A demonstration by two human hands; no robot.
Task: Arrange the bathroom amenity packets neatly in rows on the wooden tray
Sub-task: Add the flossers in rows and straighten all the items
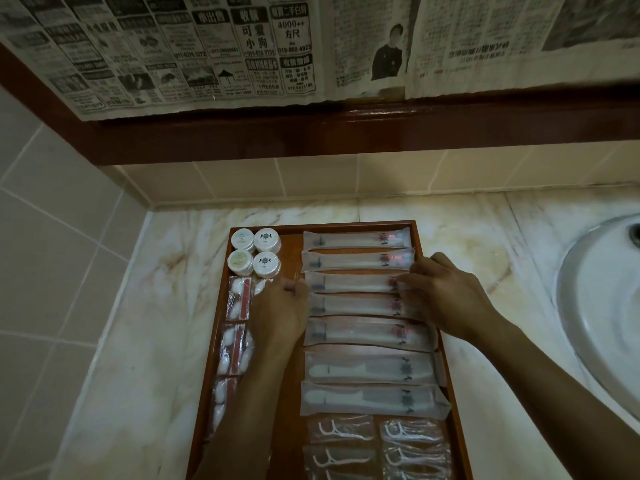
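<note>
A wooden tray (291,355) lies on the marble counter. Long toothbrush packets (353,239) lie in a column on its right half, with two comb packets (370,370) and several floss-pick packets (341,429) below them. Round soap packs (255,251) fill the top left corner, and cotton-swab packets (239,299) run down the left edge. My left hand (278,313) pinches the left end of the third toothbrush packet (349,283). My right hand (446,296) holds that packet's right end, fingers curled over it.
A white sink basin (602,306) sits to the right of the tray. Tiled walls close off the left and back. A dark wooden ledge (346,133) with newspaper sheets above it overhangs the back of the counter.
</note>
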